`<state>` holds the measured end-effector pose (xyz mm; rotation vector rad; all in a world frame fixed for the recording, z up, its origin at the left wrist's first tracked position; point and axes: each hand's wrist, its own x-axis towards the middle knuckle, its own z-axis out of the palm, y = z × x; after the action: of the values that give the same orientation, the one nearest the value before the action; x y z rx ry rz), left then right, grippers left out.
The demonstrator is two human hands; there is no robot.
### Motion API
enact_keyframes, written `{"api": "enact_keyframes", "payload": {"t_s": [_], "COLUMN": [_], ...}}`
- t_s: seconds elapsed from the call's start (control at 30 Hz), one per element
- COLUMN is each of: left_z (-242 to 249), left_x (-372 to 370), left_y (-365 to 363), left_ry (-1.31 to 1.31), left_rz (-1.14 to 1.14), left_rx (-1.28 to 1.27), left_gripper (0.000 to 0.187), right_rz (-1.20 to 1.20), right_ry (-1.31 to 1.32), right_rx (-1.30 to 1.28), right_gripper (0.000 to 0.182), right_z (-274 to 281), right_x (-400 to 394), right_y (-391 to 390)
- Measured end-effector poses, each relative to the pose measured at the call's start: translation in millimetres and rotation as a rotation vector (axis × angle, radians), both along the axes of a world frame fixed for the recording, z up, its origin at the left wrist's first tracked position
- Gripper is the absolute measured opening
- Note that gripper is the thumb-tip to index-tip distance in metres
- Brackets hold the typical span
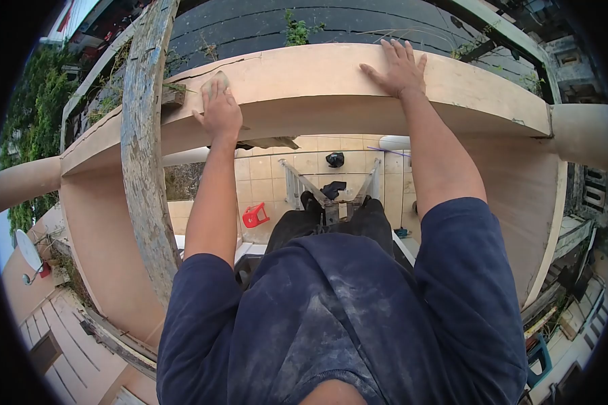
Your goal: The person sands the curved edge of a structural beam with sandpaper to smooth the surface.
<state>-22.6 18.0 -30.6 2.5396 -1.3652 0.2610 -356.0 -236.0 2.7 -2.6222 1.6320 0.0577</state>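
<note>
My left hand (221,113) is on the top of the peach-painted concrete beam (304,67), left of the middle. Its fingers press together on a thin grey-green piece (215,82), mostly covered by the hand, that I cannot make out. Farther right, my right hand (400,73) rests on the same beam with its fingers spread and nothing in it. A crack runs along the beam's upper edge beside my left hand.
A weathered wooden plank (142,135) crosses the beam at left, near a small wood block (173,96). My feet are on a ladder (292,183) above a tiled floor (253,165) with a red stool (255,215) and a black bag (335,159). Dark roofing (250,27) lies beyond.
</note>
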Motion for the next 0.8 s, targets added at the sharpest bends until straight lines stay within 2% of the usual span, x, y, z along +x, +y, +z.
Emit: {"api": "enact_keyframes", "payload": {"t_s": [0.03,0.07,0.1,0.17,0.27,0.3,0.37,0.47,0.5,0.6,0.7,0.73,0.8], "left_z": [1,-6,-7,-7,10,11,10,-1,-4,-1,1,-3,-2], "left_x": [0,-17,-40,-77,-86,-79,-42,-4,-11,-57,-13,11,32], "left_y": [-2,-2,-1,5,6,5,4,6,6,16,27,27,19], "left_ry": [0.038,0.02,0.015,0.085,0.129,0.138,0.12,0.043,0.036,0.008,-0.079,-0.06,-0.066], "left_rz": [0.16,0.038,0.04,-0.282,-0.267,-0.263,-0.024,0.09,0.089,-0.312,-0.349,-0.219,-0.17], "left_rx": [-0.072,0.033,0.038,-0.078,0.001,0.0,0.015,0.057,0.056,-0.003,-0.004,-0.005,0.042], "left_gripper": [0.047,0.047,0.047,0.047,0.047,0.047,0.046,0.046,0.046,0.046,0.045,0.046,0.045], "right_rz": [-0.004,0.005,0.006,0.007,0.002,0.006,0.012,0.007,0.0,0.001,0.002,0.004,-0.002], "right_ry": [0.003,0.005,0.002,-0.01,-0.018,-0.018,-0.016,-0.018,-0.008,-0.012,-0.005,0.001,-0.009], "right_rx": [0.002,-0.008,-0.019,-0.013,-0.02,-0.02,-0.015,-0.01,-0.004,-0.002,-0.007,-0.01,0.012], "right_gripper": [0.107,0.107,0.106,0.106,0.105,0.105,0.105,0.106,0.107,0.107,0.107,0.107,0.107], "right_z": [0,-2,-3,-4,-2,-2,-3,-1,-1,-4,0,-1,0], "right_x": [-3,-2,0,0,0,-1,-2,0,1,0,0,-1,0], "right_y": [-2,-1,0,1,-2,0,0,0,0,-1,1,2,1]}}
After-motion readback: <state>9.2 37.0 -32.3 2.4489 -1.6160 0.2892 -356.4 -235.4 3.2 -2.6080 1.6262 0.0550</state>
